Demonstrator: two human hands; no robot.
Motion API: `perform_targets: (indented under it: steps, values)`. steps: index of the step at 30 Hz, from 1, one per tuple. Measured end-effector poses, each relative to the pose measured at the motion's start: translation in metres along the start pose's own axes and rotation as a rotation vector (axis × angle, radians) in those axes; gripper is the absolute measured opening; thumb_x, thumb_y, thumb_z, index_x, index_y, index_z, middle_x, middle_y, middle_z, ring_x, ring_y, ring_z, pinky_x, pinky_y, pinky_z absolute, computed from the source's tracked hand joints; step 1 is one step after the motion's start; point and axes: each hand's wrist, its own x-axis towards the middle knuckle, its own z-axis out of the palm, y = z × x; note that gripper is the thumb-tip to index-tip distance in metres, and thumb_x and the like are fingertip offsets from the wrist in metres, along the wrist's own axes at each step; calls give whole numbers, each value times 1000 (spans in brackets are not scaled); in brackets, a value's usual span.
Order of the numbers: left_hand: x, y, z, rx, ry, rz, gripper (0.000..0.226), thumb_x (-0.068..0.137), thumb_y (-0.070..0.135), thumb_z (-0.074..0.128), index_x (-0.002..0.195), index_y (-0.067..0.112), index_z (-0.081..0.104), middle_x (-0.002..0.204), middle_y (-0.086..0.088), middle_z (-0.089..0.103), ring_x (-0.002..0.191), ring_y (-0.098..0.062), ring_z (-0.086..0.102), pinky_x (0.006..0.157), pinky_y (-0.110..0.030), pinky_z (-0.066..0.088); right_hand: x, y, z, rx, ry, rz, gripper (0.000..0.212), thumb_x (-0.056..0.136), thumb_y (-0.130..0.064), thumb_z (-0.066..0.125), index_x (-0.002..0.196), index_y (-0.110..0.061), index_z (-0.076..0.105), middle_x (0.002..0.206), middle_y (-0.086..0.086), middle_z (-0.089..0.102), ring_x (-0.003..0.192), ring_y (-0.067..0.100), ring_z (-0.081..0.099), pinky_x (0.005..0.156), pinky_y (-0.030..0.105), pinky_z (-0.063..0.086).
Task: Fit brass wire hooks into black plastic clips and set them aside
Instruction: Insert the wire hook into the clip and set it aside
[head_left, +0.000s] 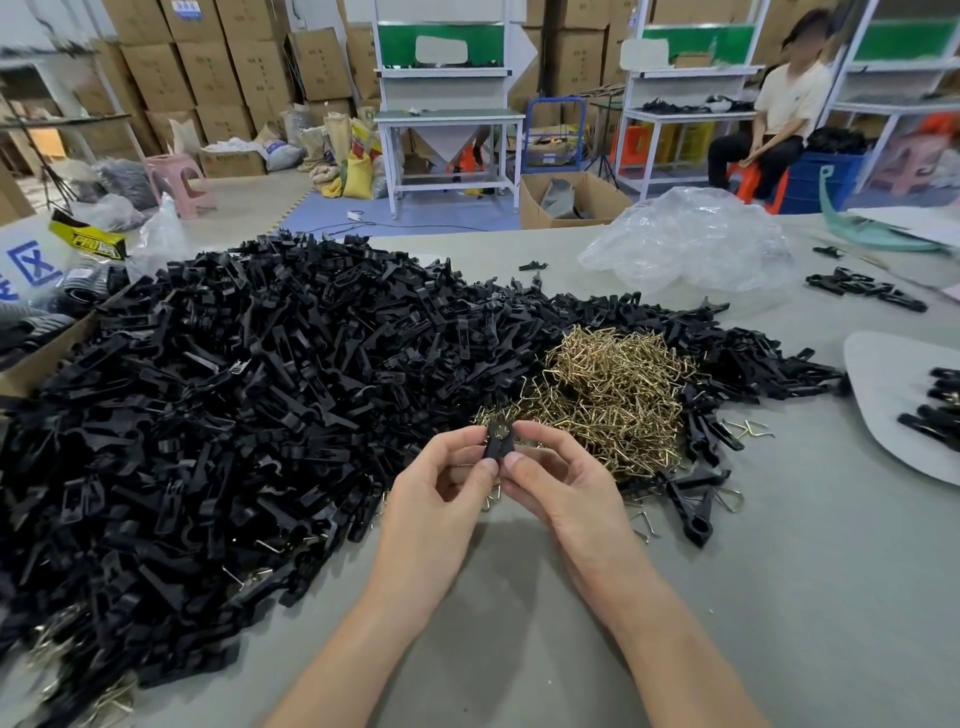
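Clip (497, 446), hook (502, 428) half hidden by fingers (487, 469)

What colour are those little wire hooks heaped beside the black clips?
The wire hooks are shiny brass-gold; head view.

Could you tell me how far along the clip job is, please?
Done: a few clips lie on the pale sheet at right, seemingly finished. In hand: left hand and right hand pinch one black clip with a brass hook at its top. Left: a large clip pile and a hook heap.
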Motion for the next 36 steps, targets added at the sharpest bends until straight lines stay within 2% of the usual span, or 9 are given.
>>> perform_targets:
  steps: [6,13,16,18,21,26,28,32,36]
  values:
    - [0,-2,-1,22,-3,18,21,94,6,65,108,21,70,93,12,76,85,-5,71,76,-11,50,-2,0,1,-45,-5,-27,27,91,4,67,110,-14,72,103,12,76,101,23,73,82,25,58]
    - [-4,0,1,166,48,82,20,94,13,67,99,33,67,88,22,71,79,3,66,71,-5,44,-4,0,-1,-139,2,-68,21,89,-9,72,110,-12,73,105,13,76,103,25,72,84,26,58]
    - [-7,0,2,205,39,91,18,94,17,65,100,34,66,90,22,71,78,0,66,69,-8,45,-2,0,-2,-93,9,-44,17,89,-11,71,106,-7,72,105,16,76,104,33,72,88,34,59]
    - [-7,1,3,196,33,92,24,95,12,61,100,36,65,90,23,70,75,1,65,65,-7,44,-1,-1,-3,-77,-7,-35,23,86,-14,72,107,-4,68,108,18,74,107,38,70,92,40,59]
    - [-8,3,1,231,3,126,46,95,2,52,103,45,63,100,23,66,92,2,64,70,-6,44,-2,-1,-4,-132,-87,-45,38,84,-23,69,120,-15,67,115,8,73,113,31,68,93,40,58]
    - [-4,1,-2,142,11,49,62,92,-10,43,112,42,68,102,20,71,99,2,65,82,-5,44,-2,-1,-4,-128,-133,-65,29,88,-27,63,115,-19,73,118,6,74,111,24,70,103,47,52]
    - [0,-3,-7,298,78,73,51,93,-4,46,120,35,64,98,18,69,94,4,62,80,-6,43,0,-3,-5,-80,-57,-67,23,85,-28,63,104,-26,77,112,3,76,105,19,72,104,44,52]
    - [2,-15,-14,850,44,268,19,94,20,57,110,23,68,98,10,63,92,-14,56,86,-32,46,7,-4,-14,100,112,-46,23,84,-23,62,104,-21,74,103,2,77,97,19,70,97,40,52]
    - [-3,-14,-6,1144,1,118,34,90,59,53,105,31,66,97,9,58,97,-16,54,87,-32,41,9,-5,-14,123,164,-1,19,101,-11,52,103,-15,71,98,2,77,94,19,69,90,33,56]
